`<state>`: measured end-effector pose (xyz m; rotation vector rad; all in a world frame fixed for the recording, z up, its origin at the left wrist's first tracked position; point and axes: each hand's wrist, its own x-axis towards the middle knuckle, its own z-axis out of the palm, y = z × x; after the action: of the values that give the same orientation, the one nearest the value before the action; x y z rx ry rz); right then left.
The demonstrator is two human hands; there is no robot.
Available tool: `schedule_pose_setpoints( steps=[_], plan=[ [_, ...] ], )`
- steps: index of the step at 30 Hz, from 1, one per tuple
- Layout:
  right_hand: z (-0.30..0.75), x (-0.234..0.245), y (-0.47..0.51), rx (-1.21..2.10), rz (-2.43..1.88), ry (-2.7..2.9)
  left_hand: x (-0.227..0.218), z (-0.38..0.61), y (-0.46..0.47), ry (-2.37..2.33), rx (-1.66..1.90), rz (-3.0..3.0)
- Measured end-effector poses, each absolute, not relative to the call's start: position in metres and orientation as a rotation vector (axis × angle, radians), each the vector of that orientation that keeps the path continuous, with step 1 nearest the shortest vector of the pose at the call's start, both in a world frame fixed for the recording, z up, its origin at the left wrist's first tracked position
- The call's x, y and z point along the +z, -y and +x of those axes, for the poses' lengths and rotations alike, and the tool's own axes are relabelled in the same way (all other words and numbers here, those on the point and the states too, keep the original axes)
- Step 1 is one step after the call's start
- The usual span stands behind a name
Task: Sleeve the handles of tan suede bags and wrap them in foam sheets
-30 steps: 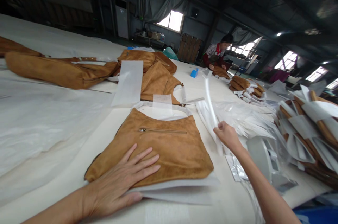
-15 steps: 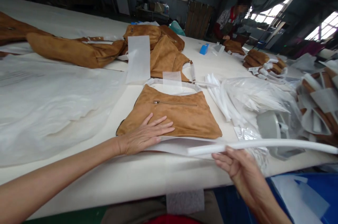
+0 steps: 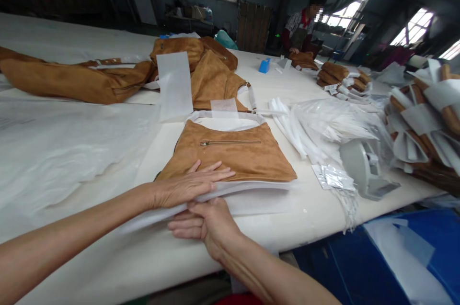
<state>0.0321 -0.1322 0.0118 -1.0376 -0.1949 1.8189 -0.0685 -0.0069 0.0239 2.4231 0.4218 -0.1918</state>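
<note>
A tan suede-look handbag (image 3: 230, 154) with a front zip lies flat on the table, its strap at the far side. My left hand (image 3: 196, 183) rests on the bag's near left edge, fingers spread. White sheet material (image 3: 258, 199) sticks out from under the bag's near edge. My right hand (image 3: 208, 226) is just below my left, thumb and forefinger pressed together at a blurred white strip, the other fingers stretched leftward. Whether the strip is foam tube or sheet edge, I cannot tell.
More tan bags (image 3: 108, 80) lie behind and to the left. Clear plastic sheets (image 3: 72, 152) cover the left side. White foam tubes (image 3: 287, 128), a grey tape dispenser (image 3: 359, 166) and silvery packets (image 3: 334, 178) are on the right. A co-worker (image 3: 302, 27) stands at the back.
My right hand has moved left from beyond the bag's right corner to beneath my left hand. The white foam tube it held no longer stretches to the right. My view has shifted rightward.
</note>
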Motion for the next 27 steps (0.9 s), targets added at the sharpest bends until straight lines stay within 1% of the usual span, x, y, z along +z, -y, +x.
schedule_pose_setpoints(
  steps=[4,7,9,10,11,12,13,15,17,18,20,22,24,27],
  plan=[
    [0.027,0.006,0.118,1.819,-1.017,0.319,0.000,-0.072,0.009,-0.398,-0.082,2.566],
    [0.035,0.000,0.119,1.845,-1.070,0.424,-0.009,-0.071,0.017,-0.428,-0.030,2.635],
    [0.046,0.001,0.128,1.960,-1.198,0.556,-0.011,-0.069,0.024,-0.441,0.018,2.683],
    [0.055,0.004,0.136,2.009,-1.317,0.683,-0.011,-0.068,0.027,-0.443,0.042,2.708],
    [0.066,0.010,0.144,1.990,-1.457,0.881,-0.011,-0.068,0.030,-0.445,0.064,2.731],
    [0.080,0.018,0.153,1.885,-1.598,1.137,-0.011,-0.067,0.033,-0.447,0.079,2.750],
    [0.096,0.028,0.160,1.646,-1.689,1.431,-0.011,-0.066,0.035,-0.447,0.090,2.764],
    [0.132,0.049,0.166,0.936,-1.677,1.908,-0.013,-0.066,0.038,-0.450,0.101,2.775],
    [0.167,0.058,0.162,0.445,-1.620,2.120,-0.014,-0.065,0.040,-0.461,0.100,2.770],
    [0.181,0.057,0.158,0.282,-1.607,2.207,-0.014,-0.066,0.040,-0.465,0.100,2.765],
    [0.200,0.040,0.150,0.135,-1.579,2.414,-0.008,-0.066,0.042,-0.460,0.082,2.756],
    [0.208,0.015,0.147,0.120,-1.551,2.590,0.003,-0.066,0.044,-0.441,0.059,2.739],
    [0.210,-0.007,0.148,0.084,-1.540,2.667,0.017,-0.063,0.049,-0.440,0.036,2.715],
    [0.210,-0.023,0.152,-0.003,-1.503,2.671,0.027,-0.053,0.062,-0.515,0.101,2.717]
  ],
)
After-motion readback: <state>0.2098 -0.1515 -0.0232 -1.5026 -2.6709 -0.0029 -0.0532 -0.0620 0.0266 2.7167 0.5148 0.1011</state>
